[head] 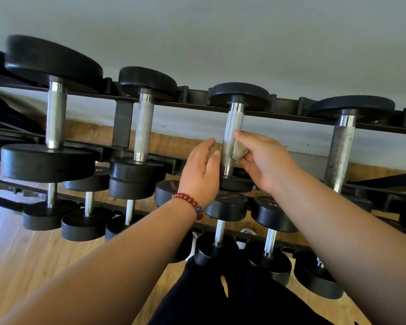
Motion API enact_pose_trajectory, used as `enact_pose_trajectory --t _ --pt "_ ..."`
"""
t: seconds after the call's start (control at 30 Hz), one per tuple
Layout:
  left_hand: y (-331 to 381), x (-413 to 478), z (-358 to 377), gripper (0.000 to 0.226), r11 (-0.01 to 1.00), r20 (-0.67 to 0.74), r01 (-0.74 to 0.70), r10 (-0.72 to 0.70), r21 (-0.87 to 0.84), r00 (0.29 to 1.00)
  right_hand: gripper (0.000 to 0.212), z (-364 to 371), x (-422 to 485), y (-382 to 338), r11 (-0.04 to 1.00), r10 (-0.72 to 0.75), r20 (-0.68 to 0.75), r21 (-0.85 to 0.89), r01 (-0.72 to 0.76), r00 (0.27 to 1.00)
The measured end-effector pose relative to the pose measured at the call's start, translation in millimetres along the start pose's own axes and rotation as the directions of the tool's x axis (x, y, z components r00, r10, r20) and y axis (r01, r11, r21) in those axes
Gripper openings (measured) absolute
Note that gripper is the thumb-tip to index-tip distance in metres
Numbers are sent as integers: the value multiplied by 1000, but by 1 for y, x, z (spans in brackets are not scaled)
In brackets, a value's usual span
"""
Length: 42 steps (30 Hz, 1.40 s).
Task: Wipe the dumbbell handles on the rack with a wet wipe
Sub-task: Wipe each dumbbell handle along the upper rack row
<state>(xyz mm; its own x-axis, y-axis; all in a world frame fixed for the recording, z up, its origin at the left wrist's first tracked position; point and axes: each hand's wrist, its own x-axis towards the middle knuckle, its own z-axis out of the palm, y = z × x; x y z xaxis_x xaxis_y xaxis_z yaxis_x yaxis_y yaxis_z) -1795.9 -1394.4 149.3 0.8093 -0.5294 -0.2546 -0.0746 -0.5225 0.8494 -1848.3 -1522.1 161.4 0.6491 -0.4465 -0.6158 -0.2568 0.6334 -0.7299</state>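
"Two hands up at the top tier. Your right hand (265,158) pinches the wet wipe (240,151) between thumb and fingers and presses it to the right side of the knurled handle (233,126), low on it."

"And my left?"

"Your left hand (199,172) is spread, fingers straight, just left of that same handle (thumb close to the steel, contact can't tell). Beaded bracelet (189,202) on that wrist."

"Room either side?"

"Plenty. The left neighbour handle (144,130) and the right neighbour handle (340,148) stand well apart from yours, with open gaps between. The rack (192,103) rail crosses behind the handle's far end, and a black head (238,93) caps that end. The lower-tier dumbbells (226,207) sit below your wrists in frame."
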Motion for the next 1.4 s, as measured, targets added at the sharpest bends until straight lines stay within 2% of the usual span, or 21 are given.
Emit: enact_pose_trajectory --t 0.17,0.47,0.57,0.67,0.8,0.93,1.0,1.1,1.2,1.3,1.4 --pt "-3 3 2 39 999 -21 -19 20 48 1000 13 1 10 -1 999 9 17 -34 -9 1000" --pt "-7 4 3 37 998 -53 -41 43 36 998 32 -3 24 -10 975 94 141 185 -120 986" --pt "-8 5 3 38 999 -46 -35 36 33 998 30 -9 17 2 972 104 133 197 -129 986" --pt "-7 5 4 38 998 -46 -38 40 47 998 31 -11 18 -1 973 48 103 221 -70 994" --pt "-7 4 3 39 998 -39 -30 32 51 999 35 -1 40 -19 938 26 56 343 -44 998" --pt "-8 4 4 42 998 -39 -39 41 49 998 32 -7 29 -2 968 71 64 237 -85 995" --pt "-8 5 3 41 998 -38 -37 39 52 999 31 -12 26 -2 977 48 54 207 -58 997" --pt "-8 5 3 40 998 -31 -30 31 57 999 29 -6 36 -14 959 -13 7 282 11 1000" --pt "-8 4 3 42 998 -31 -36 37 51 999 27 -2 33 -9 947 -9 -12 322 13 1000" --pt "-8 5 3 40 999 -26 -21 22 46 999 27 -11 15 9 973 41 16 227 -44 999" --pt "-8 5 4 47 999 -27 -29 30 41 999 27 -14 20 3 986 11 37 167 -17 999"
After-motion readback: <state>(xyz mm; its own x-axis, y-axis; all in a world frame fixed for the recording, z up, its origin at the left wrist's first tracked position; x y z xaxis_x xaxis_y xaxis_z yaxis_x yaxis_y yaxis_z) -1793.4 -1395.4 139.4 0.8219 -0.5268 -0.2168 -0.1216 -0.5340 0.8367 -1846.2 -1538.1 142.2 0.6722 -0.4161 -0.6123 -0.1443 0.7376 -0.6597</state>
